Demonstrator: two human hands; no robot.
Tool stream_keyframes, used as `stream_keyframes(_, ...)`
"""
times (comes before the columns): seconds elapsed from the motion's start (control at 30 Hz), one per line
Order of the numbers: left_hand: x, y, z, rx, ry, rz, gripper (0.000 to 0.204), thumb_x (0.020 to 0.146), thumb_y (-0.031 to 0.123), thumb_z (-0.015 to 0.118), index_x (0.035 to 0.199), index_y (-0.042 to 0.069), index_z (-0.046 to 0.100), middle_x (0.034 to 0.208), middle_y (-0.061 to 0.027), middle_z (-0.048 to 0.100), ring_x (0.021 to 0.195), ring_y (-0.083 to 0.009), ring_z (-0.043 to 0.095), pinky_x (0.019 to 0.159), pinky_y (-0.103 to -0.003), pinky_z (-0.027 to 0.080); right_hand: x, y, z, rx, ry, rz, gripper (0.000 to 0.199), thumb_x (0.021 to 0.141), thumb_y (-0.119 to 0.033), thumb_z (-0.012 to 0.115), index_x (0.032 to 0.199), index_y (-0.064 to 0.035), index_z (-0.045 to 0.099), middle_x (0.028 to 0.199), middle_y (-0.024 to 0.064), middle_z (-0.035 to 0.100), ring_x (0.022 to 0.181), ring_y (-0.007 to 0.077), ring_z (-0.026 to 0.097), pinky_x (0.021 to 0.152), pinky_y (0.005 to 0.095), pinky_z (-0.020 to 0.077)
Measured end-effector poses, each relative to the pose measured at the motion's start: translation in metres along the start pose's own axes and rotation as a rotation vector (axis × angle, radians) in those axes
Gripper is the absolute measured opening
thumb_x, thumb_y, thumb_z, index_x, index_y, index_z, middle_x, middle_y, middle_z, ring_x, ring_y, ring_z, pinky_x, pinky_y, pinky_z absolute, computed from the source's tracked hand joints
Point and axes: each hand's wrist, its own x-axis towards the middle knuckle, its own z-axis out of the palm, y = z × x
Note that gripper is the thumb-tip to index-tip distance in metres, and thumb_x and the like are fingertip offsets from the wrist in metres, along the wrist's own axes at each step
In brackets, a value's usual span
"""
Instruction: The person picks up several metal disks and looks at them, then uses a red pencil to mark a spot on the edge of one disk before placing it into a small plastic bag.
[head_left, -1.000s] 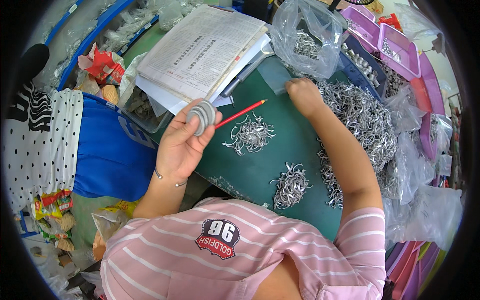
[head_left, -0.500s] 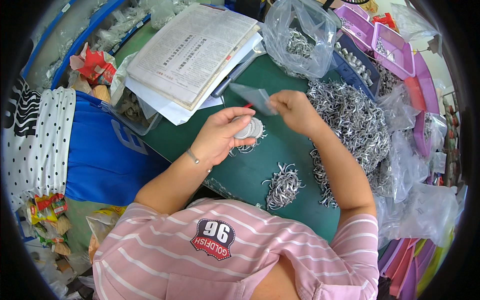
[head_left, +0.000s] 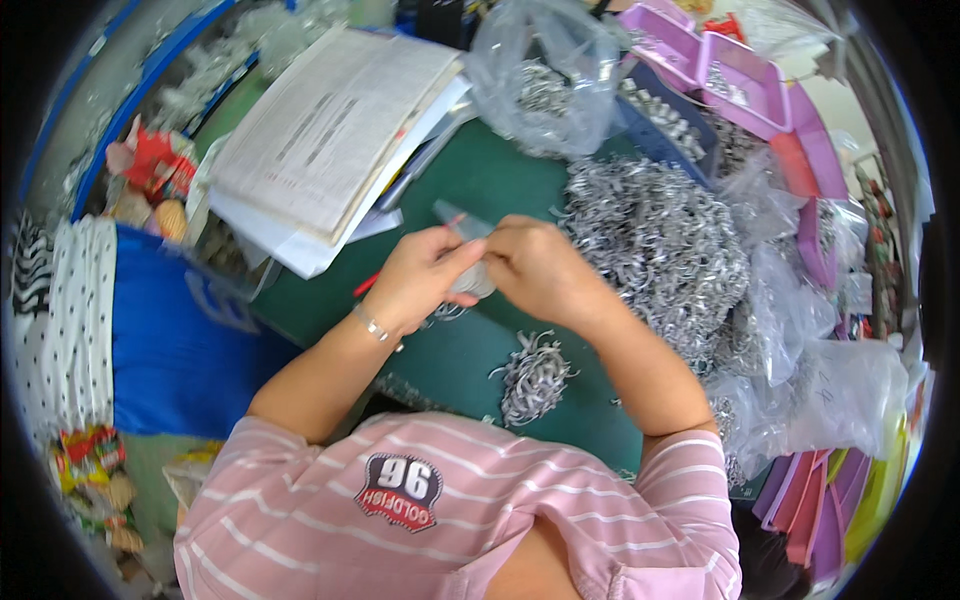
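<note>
A stack of papers (head_left: pixel 330 140) lies far left on the green surface (head_left: pixel 500 180). At the middle, the left hand (head_left: pixel 415 280) and right hand (head_left: pixel 540 270) meet, fingers clenched together on a small clear bag (head_left: pixel 462 222). A heap of metal clips (head_left: pixel 655 240) spreads right.

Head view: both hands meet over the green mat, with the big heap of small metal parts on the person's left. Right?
Not quite. In the head view the heap of metal parts lies on the person's right. The left hand and right hand do meet over the green mat.
</note>
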Motion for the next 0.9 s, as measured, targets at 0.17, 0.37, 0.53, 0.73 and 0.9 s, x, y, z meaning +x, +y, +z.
stream_keyframes(0.17, 0.001, -0.006, -0.003, 0.041, -0.008, 0.040, 0.021, 0.088, 0.019, 0.053, 0.092, -0.002, 0.055, 0.084, -0.0083, 0.059, 0.071, -0.0137, 0.060, 0.056, -0.026, 0.056, -0.004, 0.005, 0.007, -0.003, 0.093, 0.021, 0.010, 0.071, -0.009, 0.054, 0.069, -0.0014, 0.060, 0.075, 0.0185, 0.059, 0.075, 0.0351, 0.058, 0.067, 0.0421, 0.0476)
stream_keyframes(0.37, -0.002, 0.000, 0.003, 0.033, -0.056, 0.022, 0.023, 0.089, 0.017, 0.050, 0.089, -0.005, 0.056, 0.078, -0.0082, 0.058, 0.066, -0.0128, 0.059, 0.053, -0.026, 0.055, -0.004, 0.003, 0.003, -0.008, 0.022, 0.151, 0.009, 0.071, -0.011, 0.058, 0.071, -0.0030, 0.062, 0.075, 0.0157, 0.060, 0.071, 0.0347, 0.058, 0.063, 0.0411, 0.0475)
stream_keyframes(0.53, 0.000, 0.003, 0.005, -0.020, -0.082, -0.014, 0.024, 0.090, 0.016, 0.047, 0.091, -0.005, 0.057, 0.079, -0.0101, 0.060, 0.064, -0.0168, 0.062, 0.049, -0.026, 0.054, -0.008, 0.003, 0.006, -0.049, 0.079, 0.135, 0.009, 0.069, -0.010, 0.057, 0.066, -0.0017, 0.061, 0.072, 0.0156, 0.060, 0.065, 0.0349, 0.059, 0.060, 0.0406, 0.0479)
stream_keyframes(0.73, 0.004, 0.001, 0.008, 0.069, -0.039, -0.030, 0.020, 0.088, 0.014, 0.045, 0.091, -0.002, 0.056, 0.079, -0.0097, 0.062, 0.060, -0.0164, 0.062, 0.043, -0.025, 0.052, -0.015, -0.001, 0.011, -0.210, 0.152, 0.073, 0.008, 0.063, -0.008, 0.058, 0.064, -0.0002, 0.060, 0.070, 0.0162, 0.060, 0.066, 0.0321, 0.061, 0.060, 0.0425, 0.0479)
stream_keyframes(0.9, 0.008, 0.000, 0.008, 0.120, -0.005, 0.012, 0.018, 0.084, 0.012, 0.044, 0.087, -0.001, 0.057, 0.075, -0.0078, 0.060, 0.057, -0.0142, 0.059, 0.039, -0.023, 0.049, -0.010, 0.005, 0.008, -0.173, 0.105, 0.121, 0.012, 0.062, -0.013, 0.060, 0.062, -0.0009, 0.060, 0.071, 0.0185, 0.060, 0.067, 0.0343, 0.060, 0.061, 0.0421, 0.0485)
